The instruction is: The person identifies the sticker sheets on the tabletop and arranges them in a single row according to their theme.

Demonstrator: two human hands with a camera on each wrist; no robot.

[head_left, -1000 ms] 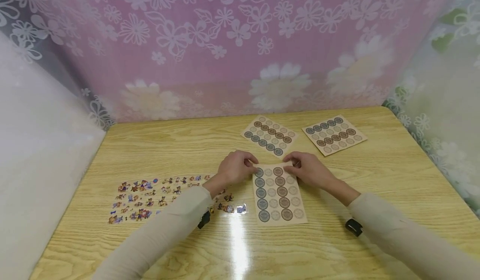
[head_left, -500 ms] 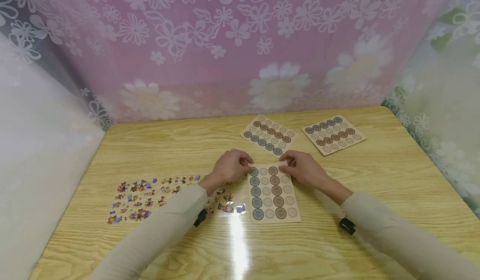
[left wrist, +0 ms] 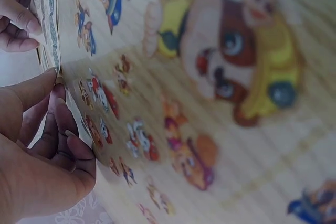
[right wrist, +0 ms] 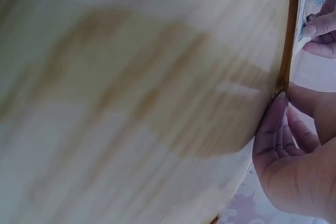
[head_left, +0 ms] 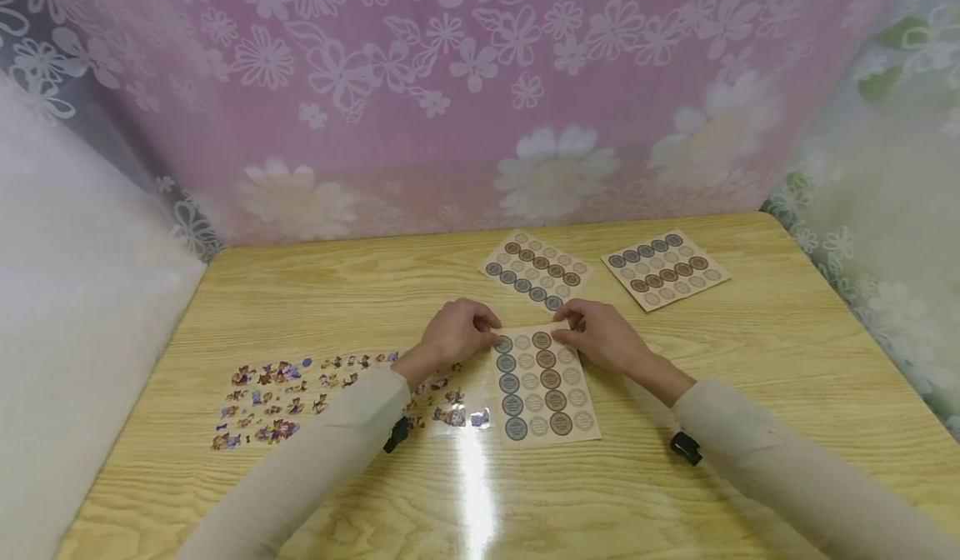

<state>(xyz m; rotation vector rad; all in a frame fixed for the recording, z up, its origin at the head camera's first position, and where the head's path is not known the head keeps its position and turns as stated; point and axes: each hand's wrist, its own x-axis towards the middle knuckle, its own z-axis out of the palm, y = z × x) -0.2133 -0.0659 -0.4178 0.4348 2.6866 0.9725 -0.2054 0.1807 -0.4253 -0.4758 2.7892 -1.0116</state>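
Observation:
A tan sheet of round stickers (head_left: 534,402), with columns of blue-grey, pale and brown circles, lies in front of the person in the head view. My left hand (head_left: 459,329) pinches its far left corner between thumb and fingers. At the far right corner, my right hand (head_left: 600,337) grips the sheet the same way. The left wrist view shows the left thumb (left wrist: 39,90) on the sheet's edge, and the right wrist view shows the right hand (right wrist: 294,150) pinching its edge. A transparent sheet of cartoon dog stickers (head_left: 296,407) lies to the left, partly hidden under the left forearm.
Two more tan sheets of round stickers lie farther back: one angled sheet (head_left: 536,270) behind the hands, another sheet (head_left: 666,269) at the back right. All rest on a wood-grain table (head_left: 600,502). A pink flowered curtain (head_left: 420,143) hangs behind its far edge.
Both hands have shifted the gripped sheet of round stickers a little to the left, up against the transparent sheet's right end. The two sheets at the back stay in place.

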